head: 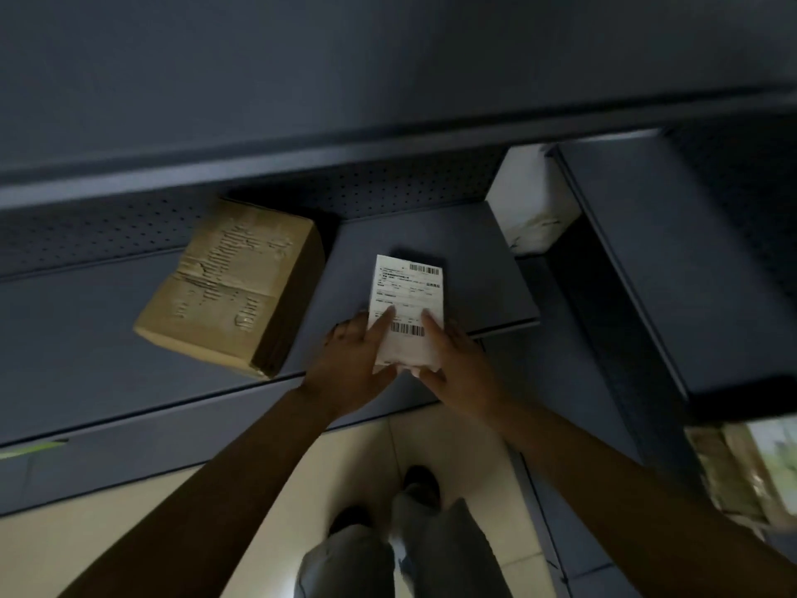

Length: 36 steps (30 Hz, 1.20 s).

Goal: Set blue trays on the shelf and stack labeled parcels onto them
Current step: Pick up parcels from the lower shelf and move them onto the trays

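Both hands on the parcel [407,310] here: left hand [351,366] and right hand [459,369] pinch its near end, fingers curled over the label. It sits over the tray [483,269] near the front edge, long axis pointing straight away toward the shelf [86,338] back, neither hand nearer.

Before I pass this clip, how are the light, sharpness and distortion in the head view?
Head view: dim overall, the shelf dark grey-blue; the white labeled parcel in both hands is brightest, its barcodes visible but its text unreadable; the brown box looks slightly soft; shelf edges curve from wide-angle distortion; the far right edge is smeared.
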Motion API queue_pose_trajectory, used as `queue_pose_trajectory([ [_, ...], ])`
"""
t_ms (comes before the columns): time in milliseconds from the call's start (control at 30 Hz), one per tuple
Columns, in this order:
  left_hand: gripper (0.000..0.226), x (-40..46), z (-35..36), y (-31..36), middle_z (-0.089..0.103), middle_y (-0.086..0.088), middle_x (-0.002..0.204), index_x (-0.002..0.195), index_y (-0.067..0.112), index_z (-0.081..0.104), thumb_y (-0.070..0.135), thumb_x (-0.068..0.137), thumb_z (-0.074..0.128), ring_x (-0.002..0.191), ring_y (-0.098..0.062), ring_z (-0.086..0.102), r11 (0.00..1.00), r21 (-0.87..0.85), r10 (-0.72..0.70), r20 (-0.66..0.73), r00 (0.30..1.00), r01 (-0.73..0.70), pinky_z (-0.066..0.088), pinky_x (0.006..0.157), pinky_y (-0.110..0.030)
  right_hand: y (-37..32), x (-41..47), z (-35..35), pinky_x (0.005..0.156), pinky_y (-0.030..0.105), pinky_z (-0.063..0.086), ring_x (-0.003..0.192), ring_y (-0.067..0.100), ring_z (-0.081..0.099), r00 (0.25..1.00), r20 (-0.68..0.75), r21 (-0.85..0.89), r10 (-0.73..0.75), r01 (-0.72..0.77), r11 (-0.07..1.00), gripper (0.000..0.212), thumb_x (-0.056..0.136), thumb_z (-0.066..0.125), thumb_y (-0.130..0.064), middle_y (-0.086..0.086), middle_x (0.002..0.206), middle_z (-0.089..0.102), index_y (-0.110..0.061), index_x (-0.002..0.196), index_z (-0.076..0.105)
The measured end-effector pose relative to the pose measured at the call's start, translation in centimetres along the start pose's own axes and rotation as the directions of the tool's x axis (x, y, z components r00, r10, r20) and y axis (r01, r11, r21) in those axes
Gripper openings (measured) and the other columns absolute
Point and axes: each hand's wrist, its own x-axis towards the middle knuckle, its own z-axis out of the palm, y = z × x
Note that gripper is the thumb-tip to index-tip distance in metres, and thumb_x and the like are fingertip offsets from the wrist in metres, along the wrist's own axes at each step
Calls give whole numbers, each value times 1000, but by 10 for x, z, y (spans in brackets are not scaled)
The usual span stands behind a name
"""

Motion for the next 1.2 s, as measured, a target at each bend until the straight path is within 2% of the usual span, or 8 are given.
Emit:
queue_pose_trajectory([
  [67,85,-23,-22,14,43,-15,140,150,19,21,62,77,31,119,-34,46,998,-15,60,7,998,-60,41,99,-45,-16,-32,-22,101,51,40,131,35,36,1000,-11,13,14,-14,1000,86,83,47,-57,19,148,31,-26,151,4],
  [167,79,-64,-58,37,51,-18,132,147,16,28,58,81,36,109,-37,52,989,-41,141,6,990,-141,46,91,-49,-50,-87,-59,106,40,36,131,31,35,998,-60,63,2,2,998,81,84,51,-47,17,147,34,-20,149,11],
  [267,78,-107,-94,67,50,-16,133,148,15,28,56,82,37,112,-35,50,978,-53,202,-23,979,-203,45,92,-46,-83,-139,-87,106,34,34,131,28,35,994,-109,100,-24,35,994,77,87,56,-38,16,147,34,-19,148,12],
  [467,78,-173,-152,114,53,-9,130,148,19,27,59,82,35,111,-31,51,961,10,273,-168,947,-276,43,94,-41,-132,-219,-136,103,23,30,131,17,31,968,-242,3,-72,75,997,73,91,49,-42,3,150,30,-23,150,11],
  [633,80,-229,-194,149,44,-9,140,150,21,20,61,81,31,123,-29,43,963,57,266,-320,909,-262,36,103,-41,-167,-268,-170,107,36,34,131,20,33,938,-292,-95,-188,167,981,72,94,49,-39,4,150,30,-26,151,7],
  [867,78,-326,-258,198,40,-2,145,151,24,17,55,85,46,129,-21,35,970,59,231,-504,832,-234,30,103,-32,-234,-345,-223,106,30,31,131,16,32,859,-378,-205,-346,287,936,68,95,49,-40,-2,150,30,-25,151,13],
  [1000,76,-384,-289,213,36,3,148,150,24,17,47,89,56,130,-16,32,976,62,203,-580,789,-207,27,104,-26,-275,-384,-243,109,33,28,135,16,30,827,-364,-279,-429,343,897,68,94,47,-45,-5,152,29,-28,150,13],
  [1200,79,-460,-332,213,37,4,148,150,26,17,56,85,51,131,-19,34,984,151,174,-646,744,-98,30,106,-32,-342,-423,-256,111,32,24,138,17,24,798,-340,-291,-498,414,863,68,94,45,-48,-5,154,25,-32,150,11],
])
